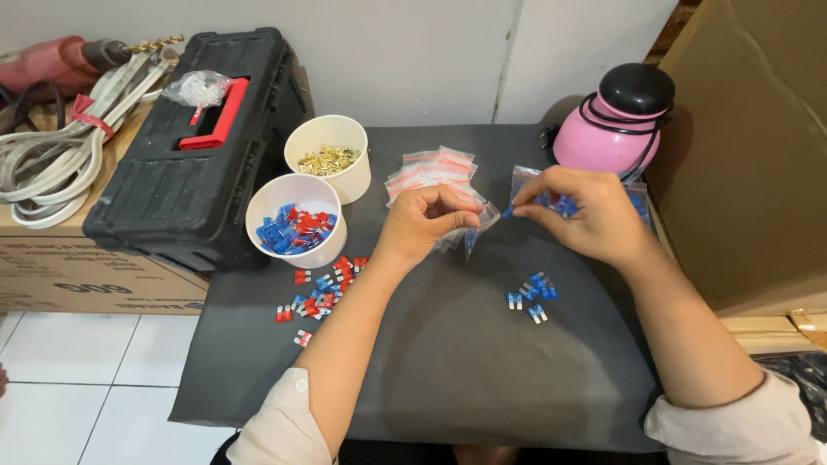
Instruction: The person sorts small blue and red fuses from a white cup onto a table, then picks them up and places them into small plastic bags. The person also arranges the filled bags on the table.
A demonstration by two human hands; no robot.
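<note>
Dark desk mat (448, 362) carrying work. Left hand (424, 222) pinching small clear zip bag (479, 226) open at centre. Right hand (586, 211) gripping blue blade fuse (508, 212) at bag mouth: filling step. Loose blue fuses (531, 298) lying near right; cup of fuses (295, 220) far left. Next needing fuse tip aligned with opening.

White wall (413, 52), white tiled floor (77, 379), dark-covered table (448, 344), cardboard boxes (86, 267) alongside.
</note>
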